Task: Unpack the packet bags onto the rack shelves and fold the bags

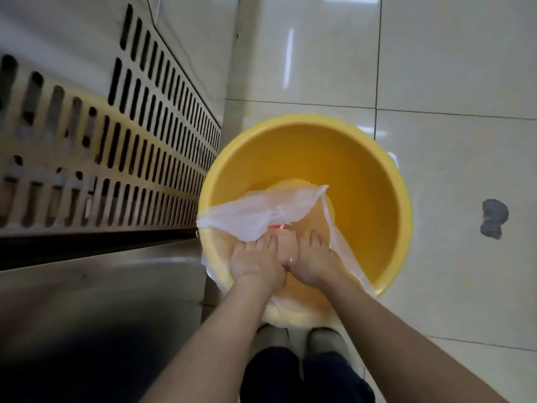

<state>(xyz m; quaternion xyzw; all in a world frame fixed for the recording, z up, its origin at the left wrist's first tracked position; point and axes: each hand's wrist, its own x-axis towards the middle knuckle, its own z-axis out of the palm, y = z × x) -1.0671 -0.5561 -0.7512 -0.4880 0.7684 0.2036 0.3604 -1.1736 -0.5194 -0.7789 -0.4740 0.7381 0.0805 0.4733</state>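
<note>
A yellow plastic basin (pixel 377 181) stands on the tiled floor in front of me. A thin white plastic bag (pixel 261 210) lies across its near left rim and inside it. Between my hands a pale packet (pixel 286 245) with a red edge shows inside the bag. My left hand (pixel 255 263) presses on the bag at the packet's left side, fingers curled around it. My right hand (pixel 311 260) grips the packet's right side. Both forearms reach down into the basin. Most of the packet is hidden by my hands and the bag.
A metal rack (pixel 116 158) with slotted shelf panels runs along the left, its lower steel shelf (pixel 101 301) near my left arm. White floor tiles (pixel 450 68) spread to the right, with a grey mark (pixel 494 218). My shoes (pixel 302 341) touch the basin's near side.
</note>
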